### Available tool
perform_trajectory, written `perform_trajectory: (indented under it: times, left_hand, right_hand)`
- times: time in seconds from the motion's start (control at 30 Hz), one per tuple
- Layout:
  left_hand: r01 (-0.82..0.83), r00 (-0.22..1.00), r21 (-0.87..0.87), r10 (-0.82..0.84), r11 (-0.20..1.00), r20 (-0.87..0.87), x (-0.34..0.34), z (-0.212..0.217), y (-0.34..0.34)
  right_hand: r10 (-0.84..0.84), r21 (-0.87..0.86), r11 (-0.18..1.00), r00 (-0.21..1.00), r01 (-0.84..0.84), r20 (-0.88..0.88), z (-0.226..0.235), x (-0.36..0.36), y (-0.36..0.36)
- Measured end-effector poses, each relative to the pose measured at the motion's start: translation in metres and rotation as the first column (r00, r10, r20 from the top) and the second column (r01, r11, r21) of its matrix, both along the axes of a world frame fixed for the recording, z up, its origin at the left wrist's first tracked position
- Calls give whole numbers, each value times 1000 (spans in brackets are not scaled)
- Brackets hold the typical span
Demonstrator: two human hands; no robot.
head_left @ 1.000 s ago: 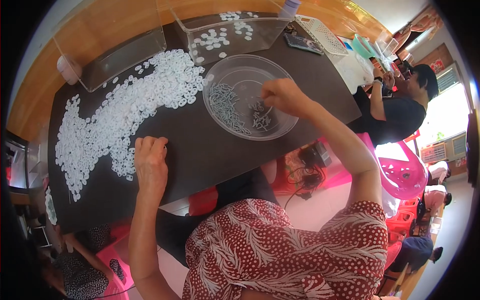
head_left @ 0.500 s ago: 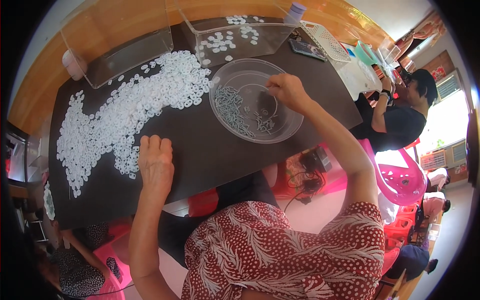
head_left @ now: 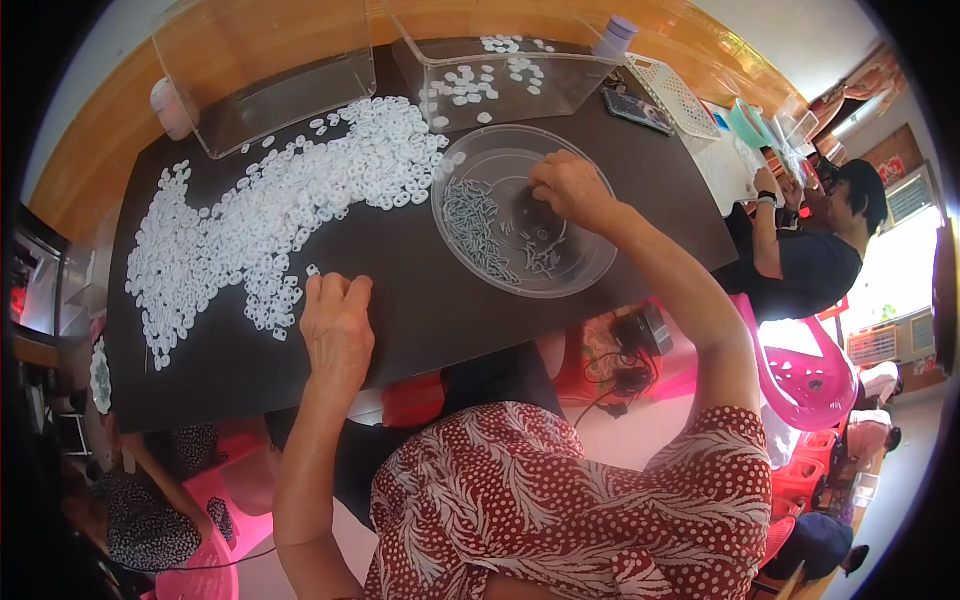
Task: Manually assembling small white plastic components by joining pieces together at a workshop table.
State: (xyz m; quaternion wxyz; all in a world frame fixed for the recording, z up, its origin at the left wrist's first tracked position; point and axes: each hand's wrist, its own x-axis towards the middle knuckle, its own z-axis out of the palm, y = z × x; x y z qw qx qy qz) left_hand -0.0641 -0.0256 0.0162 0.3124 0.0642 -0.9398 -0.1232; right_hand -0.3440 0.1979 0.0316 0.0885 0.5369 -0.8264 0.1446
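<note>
My left hand (head_left: 338, 328) is near the front of the dark table, its fingers curled downward. A small white plastic piece (head_left: 313, 270) shows at its fingertips; whether it is gripped or only lies there I cannot tell. Left of that hand spreads a large heap of white oval plastic pieces with holes (head_left: 270, 205). My right hand (head_left: 575, 190) is over the right part of a round clear plastic basin (head_left: 530, 290), fingers pinched together, and anything between them is hidden. Grey screws (head_left: 475, 225) lie inside the basin, mostly to the left, with a smaller cluster (head_left: 543, 257) toward the front.
Two clear bins stand at the back, the right one (head_left: 500, 95) with scattered white pieces. Nearby are a purple-lidded cup (head_left: 615, 38), a phone (head_left: 638, 111) and a white perforated basket (head_left: 675, 95). A co-worker (head_left: 820, 230) sits at right by a pink chair (head_left: 800, 380).
The view has shifted, moving the table contents slightly right. My right hand stays over the basin, its fingers still together. A white piece now shows at my left fingertips.
</note>
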Motion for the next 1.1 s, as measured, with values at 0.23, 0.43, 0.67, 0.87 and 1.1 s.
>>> perform_trajectory:
  times: [0.23, 0.43, 0.67, 0.87, 1.1]
  left_hand:
    - [14, 995, 418, 30, 909, -99, 12, 2, 4]
    - [160, 984, 983, 63, 89, -166, 24, 18, 22]
    - [265, 964, 943, 94, -203, -250, 36, 10, 24]
    - [331, 942, 899, 159, -286, -297, 43, 11, 33]
    - [392, 910, 911, 202, -128, -363, 51, 10, 41]
  right_hand:
    - [-20, 81, 997, 1000, 19, 12, -5, -8, -11]
    - [-40, -77, 996, 998, 44, 57, 9, 3, -17]
    - [22, -233, 967, 870, 108, 493, 54, 99, -39]
    - [332, -402, 913, 689, -64, 644, 50, 178, -71]
    - [504, -493, 836, 694, -243, 514, 32, 201, -98]
